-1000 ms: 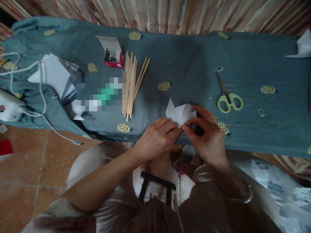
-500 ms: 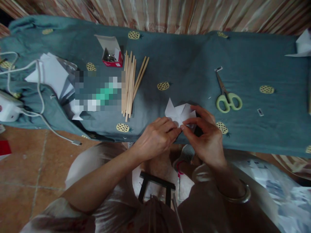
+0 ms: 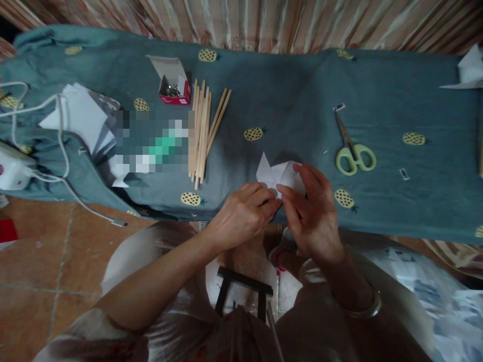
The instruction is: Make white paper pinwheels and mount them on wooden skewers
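A white paper pinwheel [image 3: 286, 173], its corners partly folded toward the middle, is at the front edge of the cloth. My left hand [image 3: 243, 208] is closed on its near left side, the fingertips pressed together on the paper. From the right, my right hand [image 3: 315, 213] holds the same paper, with one fingertip near its centre and another at its far right edge. The thumb of this hand is close to my left fingertips. My fingers cover the pinwheel's near part. Green-handled scissors [image 3: 353, 153] lie to the right of my right hand.
Several wooden sticks [image 3: 204, 133] lie left of the pinwheel. Behind them stands an open red box [image 3: 175, 93] of small metal pins. Farther left are white paper pieces [image 3: 83, 118] and a white cable [image 3: 66, 151]. Another folded white paper [image 3: 471, 68] is at the far right.
My right index finger has moved left onto the pinwheel's centre, and the right hand has shifted slightly left. My left hand has stayed in place.
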`<state>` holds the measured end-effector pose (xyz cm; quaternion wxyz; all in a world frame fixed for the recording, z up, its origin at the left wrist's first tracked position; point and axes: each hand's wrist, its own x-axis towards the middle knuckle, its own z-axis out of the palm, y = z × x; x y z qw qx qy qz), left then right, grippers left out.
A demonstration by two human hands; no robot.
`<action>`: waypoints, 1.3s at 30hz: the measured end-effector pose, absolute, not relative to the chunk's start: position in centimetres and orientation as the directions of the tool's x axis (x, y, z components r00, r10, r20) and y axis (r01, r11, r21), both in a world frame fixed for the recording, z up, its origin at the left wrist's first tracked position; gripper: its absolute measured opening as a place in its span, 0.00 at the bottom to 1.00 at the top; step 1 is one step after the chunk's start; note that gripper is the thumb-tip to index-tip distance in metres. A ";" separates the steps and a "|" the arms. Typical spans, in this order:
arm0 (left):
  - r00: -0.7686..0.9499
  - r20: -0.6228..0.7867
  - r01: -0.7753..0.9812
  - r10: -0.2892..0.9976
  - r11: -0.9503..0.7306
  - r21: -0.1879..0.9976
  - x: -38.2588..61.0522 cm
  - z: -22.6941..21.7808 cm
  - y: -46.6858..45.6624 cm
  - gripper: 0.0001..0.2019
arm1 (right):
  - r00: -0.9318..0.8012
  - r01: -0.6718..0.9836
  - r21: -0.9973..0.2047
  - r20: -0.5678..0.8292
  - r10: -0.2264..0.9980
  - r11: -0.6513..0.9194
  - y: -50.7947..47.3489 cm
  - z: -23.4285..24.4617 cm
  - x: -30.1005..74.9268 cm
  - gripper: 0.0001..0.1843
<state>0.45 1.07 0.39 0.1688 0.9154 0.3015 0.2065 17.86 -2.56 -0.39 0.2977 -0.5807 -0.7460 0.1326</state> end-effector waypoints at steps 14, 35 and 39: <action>0.729 0.312 0.478 0.609 -0.780 0.404 0.5 0.3 1.1 0.09 | -0.198 0.854 -0.399 0.343 0.918 0.333 -2.8 -1.1 17.3 0.16; 0.729 0.286 0.500 0.622 -0.769 0.398 0.4 0.1 0.9 0.10 | 0.062 0.769 -0.617 0.332 0.941 0.167 -1.3 -0.4 19.0 0.09; 0.734 0.270 0.507 0.623 -0.767 0.394 0.4 0.2 0.9 0.09 | -0.051 0.793 -0.547 0.380 0.924 0.269 -1.3 -0.4 18.9 0.09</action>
